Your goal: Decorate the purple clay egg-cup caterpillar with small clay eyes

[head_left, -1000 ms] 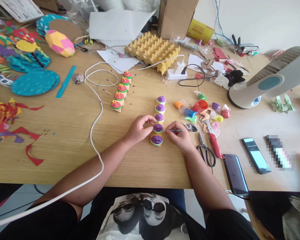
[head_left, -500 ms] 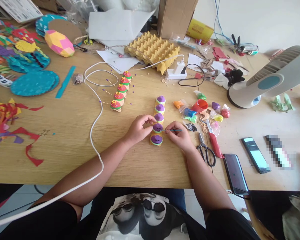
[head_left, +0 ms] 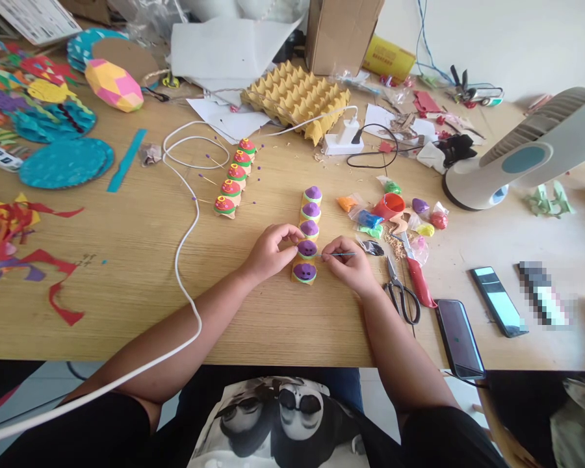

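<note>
A row of egg-carton cups capped with purple and green clay [head_left: 310, 228] lies in the middle of the wooden table [head_left: 283, 325]. My left hand [head_left: 272, 250] pinches the left side of the second cup from the near end, fingers closed on it. My right hand [head_left: 350, 262] is closed on a thin stick [head_left: 344, 254] whose tip points at that same cup's right side. A second row of cups with red and green tops [head_left: 234, 178] lies further left.
Scissors [head_left: 400, 294] and a red-handled knife [head_left: 418, 276] lie right of my right hand, with two phones [head_left: 459, 339] beyond. Clay lumps and a red cup [head_left: 390, 207], a fan [head_left: 526, 156], a yellow egg tray [head_left: 297, 97], a white cable [head_left: 182, 247] and paper crafts [head_left: 53, 123] surround the work.
</note>
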A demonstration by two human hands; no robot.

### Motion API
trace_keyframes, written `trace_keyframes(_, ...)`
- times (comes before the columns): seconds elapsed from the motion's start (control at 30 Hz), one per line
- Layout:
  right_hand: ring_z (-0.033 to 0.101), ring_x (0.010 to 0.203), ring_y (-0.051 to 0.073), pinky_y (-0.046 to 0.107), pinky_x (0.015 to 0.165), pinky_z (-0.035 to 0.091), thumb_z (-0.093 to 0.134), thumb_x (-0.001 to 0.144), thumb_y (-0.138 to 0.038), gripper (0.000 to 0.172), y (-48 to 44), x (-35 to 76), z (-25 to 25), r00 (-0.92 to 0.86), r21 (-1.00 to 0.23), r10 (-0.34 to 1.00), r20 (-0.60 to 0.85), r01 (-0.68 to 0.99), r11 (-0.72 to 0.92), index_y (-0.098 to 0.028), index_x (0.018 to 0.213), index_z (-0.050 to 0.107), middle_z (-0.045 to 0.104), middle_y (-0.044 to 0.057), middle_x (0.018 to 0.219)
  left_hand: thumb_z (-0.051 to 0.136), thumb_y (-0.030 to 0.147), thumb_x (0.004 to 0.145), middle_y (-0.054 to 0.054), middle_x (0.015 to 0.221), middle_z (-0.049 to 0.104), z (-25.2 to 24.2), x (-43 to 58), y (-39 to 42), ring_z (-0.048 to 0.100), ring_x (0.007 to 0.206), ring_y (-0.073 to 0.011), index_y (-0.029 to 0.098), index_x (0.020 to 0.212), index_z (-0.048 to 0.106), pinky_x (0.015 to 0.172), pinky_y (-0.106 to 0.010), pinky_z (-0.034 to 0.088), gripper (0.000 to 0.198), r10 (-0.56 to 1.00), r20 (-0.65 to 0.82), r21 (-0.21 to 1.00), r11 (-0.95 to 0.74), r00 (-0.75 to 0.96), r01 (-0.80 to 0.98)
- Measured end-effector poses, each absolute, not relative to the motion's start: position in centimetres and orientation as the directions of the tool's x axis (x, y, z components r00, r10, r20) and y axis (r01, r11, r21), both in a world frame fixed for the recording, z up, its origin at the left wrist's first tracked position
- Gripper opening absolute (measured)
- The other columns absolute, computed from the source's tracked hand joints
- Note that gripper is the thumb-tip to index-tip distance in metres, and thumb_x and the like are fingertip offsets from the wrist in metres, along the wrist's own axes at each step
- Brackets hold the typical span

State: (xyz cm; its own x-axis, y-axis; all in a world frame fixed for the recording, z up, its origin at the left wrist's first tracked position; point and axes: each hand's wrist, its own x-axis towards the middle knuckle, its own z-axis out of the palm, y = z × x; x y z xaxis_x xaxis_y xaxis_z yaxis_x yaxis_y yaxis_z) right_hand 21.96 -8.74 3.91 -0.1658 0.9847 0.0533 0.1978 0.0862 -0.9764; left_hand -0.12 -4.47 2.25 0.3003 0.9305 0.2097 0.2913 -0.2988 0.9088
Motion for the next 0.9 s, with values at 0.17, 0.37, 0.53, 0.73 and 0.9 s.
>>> trace_keyframes(0.17,0.061,0.074,0.016,0.029,0.065,0.051,0.075,0.086,-0.047,0.027,-8.88,21.62,3.89,-0.214,-0.985,0.977,0.022,0.16,0.057,-0.022,0.084,0.063,0.066,0.003,0.084,0.061,0.013,0.077,-0.002,0.094,0.07,2.3,-0.08,-4.47,0.064,0.094,-0.0191,0.021,0.096,0.069,0.09,-0.034,0.05,0.022,0.929,0.219,0.906,-0.307,0.299,0.291)
trace_keyframes(0.37,0.064,0.078,0.017,0.031,0.07,0.054,0.075,0.086,-0.05,0.03,-8.76,21.53,3.54,-0.205,-0.986,0.979,0.021,0.157,0.054,-0.022,0.086,0.064,0.069,0.004,0.086,0.061,0.012,0.077,-0.001,0.094,0.07,2.34,-0.09,-4.51,0.064,0.094,-0.0193,0.022,0.096,0.069,0.092,-0.034,0.051,0.023,0.93,0.217,0.904,-0.306,0.296,0.299)
trace_keyframes(0.53,0.064,0.078,0.017,0.031,0.071,0.053,0.075,0.087,-0.048,0.028,-8.72,21.59,3.38,-0.199,-0.985,0.98,0.016,0.165,0.05,-0.022,0.086,0.065,0.069,0.003,0.086,0.06,0.012,0.077,-0.001,0.093,0.069,2.34,-0.07,-4.51,0.064,0.093,-0.0188,0.022,0.095,0.069,0.091,-0.034,0.05,0.023,0.927,0.228,0.902,-0.316,0.298,0.294)
trace_keyframes(0.73,0.064,0.077,0.017,0.031,0.07,0.053,0.075,0.087,-0.048,0.028,-8.79,21.59,3.64,-0.173,-0.985,0.985,0.026,0.164,0.055,-0.022,0.086,0.064,0.07,0.004,0.086,0.061,0.014,0.078,-0.002,0.097,0.07,2.31,-0.12,-4.57,0.065,0.096,-0.0197,0.022,0.096,0.07,0.09,-0.034,0.051,0.022,0.931,0.206,0.911,-0.295,0.3,0.289)
trace_keyframes(0.9,0.062,0.072,0.017,0.03,0.063,0.048,0.071,0.09,-0.041,0.021,-8.5,22.29,3.92,0.022,-0.973,0.995,0.096,0.212,0.09,-0.023,0.087,0.061,0.069,0.003,0.082,0.063,0.017,0.079,-0.003,0.097,0.07,2.25,-0.15,-4.56,0.064,0.096,-0.0203,0.022,0.097,0.07,0.092,-0.035,0.051,0.019,0.935,0.202,0.911,-0.289,0.293,0.294)
